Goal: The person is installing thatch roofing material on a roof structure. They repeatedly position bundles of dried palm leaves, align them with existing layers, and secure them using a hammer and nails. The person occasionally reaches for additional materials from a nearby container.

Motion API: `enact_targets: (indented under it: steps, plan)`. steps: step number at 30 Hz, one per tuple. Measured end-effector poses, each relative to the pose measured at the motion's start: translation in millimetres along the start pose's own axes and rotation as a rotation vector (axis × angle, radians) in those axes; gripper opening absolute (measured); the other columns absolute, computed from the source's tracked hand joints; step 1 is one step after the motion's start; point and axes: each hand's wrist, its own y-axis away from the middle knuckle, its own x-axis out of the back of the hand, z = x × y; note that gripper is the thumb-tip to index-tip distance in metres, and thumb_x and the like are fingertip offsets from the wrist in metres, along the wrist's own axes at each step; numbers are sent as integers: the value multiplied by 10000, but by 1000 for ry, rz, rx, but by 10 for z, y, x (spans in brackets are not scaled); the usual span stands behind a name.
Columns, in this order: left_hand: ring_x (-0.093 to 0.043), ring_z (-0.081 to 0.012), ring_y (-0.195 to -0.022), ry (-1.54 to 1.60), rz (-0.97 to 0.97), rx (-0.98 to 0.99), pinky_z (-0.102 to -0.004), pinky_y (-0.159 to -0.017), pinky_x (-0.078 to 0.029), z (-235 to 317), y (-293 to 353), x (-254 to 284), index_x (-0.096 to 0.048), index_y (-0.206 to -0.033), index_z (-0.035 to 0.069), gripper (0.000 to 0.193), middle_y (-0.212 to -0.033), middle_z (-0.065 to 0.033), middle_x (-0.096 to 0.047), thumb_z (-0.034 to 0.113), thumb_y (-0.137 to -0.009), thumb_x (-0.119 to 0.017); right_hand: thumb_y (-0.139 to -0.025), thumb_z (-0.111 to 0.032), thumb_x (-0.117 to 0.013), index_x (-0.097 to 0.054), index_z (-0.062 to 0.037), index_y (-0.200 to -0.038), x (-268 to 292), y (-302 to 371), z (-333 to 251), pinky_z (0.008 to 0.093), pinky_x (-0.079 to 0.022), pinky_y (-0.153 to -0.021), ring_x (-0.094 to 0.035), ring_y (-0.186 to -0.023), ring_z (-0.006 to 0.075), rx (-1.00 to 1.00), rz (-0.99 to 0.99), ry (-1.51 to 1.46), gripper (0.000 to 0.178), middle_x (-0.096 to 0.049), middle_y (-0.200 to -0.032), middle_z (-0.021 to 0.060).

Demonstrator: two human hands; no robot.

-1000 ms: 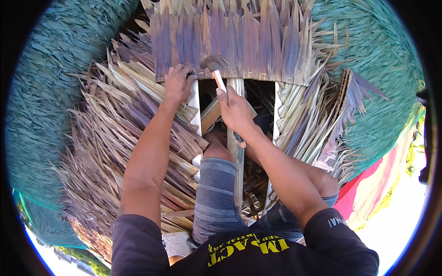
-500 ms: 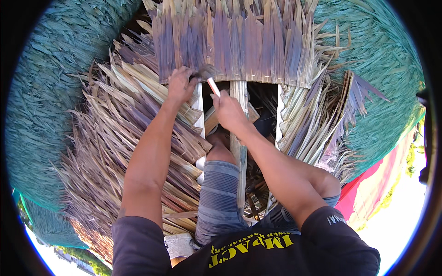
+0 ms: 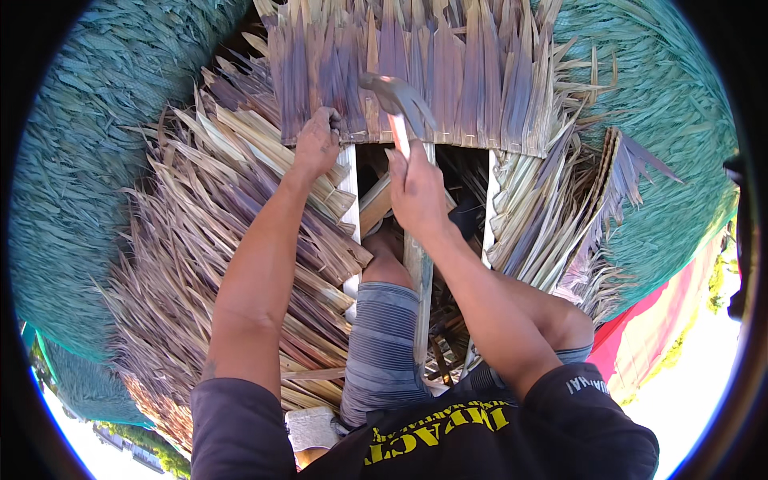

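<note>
Head view, looking down on a thatched roof of dried palm leaves (image 3: 200, 264). Largest is the laid thatch: courses of leaf already cover the slope left, right and above the open gap (image 3: 448, 172), where pale wooden battens (image 3: 418, 272) show bare, so that strip appears left to cover. At the gap's upper edge lies a purple-tinged leaf panel (image 3: 416, 72). Left hand (image 3: 317, 144) presses that panel's lower edge at the gap's left corner. Right hand (image 3: 416, 192), grip closed around a hammer (image 3: 398, 100), holds it raised above the gap.
</note>
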Motion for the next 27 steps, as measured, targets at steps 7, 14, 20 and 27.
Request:
enact_targets:
  steps: [7,14,20,27]
  plan:
    - [-624,-376,-983,-35,32,-35,-445,-859,-502,-34,23,-36,-514,-1110,26,357,-994,-172,-611,-97,-776,-546,-1038,-285,-520,-547,45,-1059,38,-111,66,593,-483,-712,-623,-816,545,-7,-152,148,332,-651,-824,335]
    - [-616,-380,-965,43,-1,-53,-433,-863,-495,13,-52,32,-527,-1088,9,309,-1005,-192,-612,-85,-794,-545,-1043,-377,-513,-543,-1,-979,74,-240,180,542,-515,-659,-687,-805,460,-215,-346,-24,383,-698,-864,236]
    - [-638,-340,-891,30,218,11,-411,-809,-515,1193,380,-94,-621,-1028,9,148,-961,-182,-632,44,-885,-636,-1062,-469,-461,-532,-100,-843,574,-71,585,427,-611,-790,-734,-959,333,-539,-288,-1475,435,-728,-917,165]
    - [-646,-327,-803,-37,91,-159,-409,-763,-531,2377,866,-483,-678,-1031,54,182,-939,-127,-637,124,-871,-729,-1082,-492,-354,-538,-118,-730,679,269,798,468,-411,-1134,-549,-1316,340,-294,-188,-2012,546,-709,-1163,192]
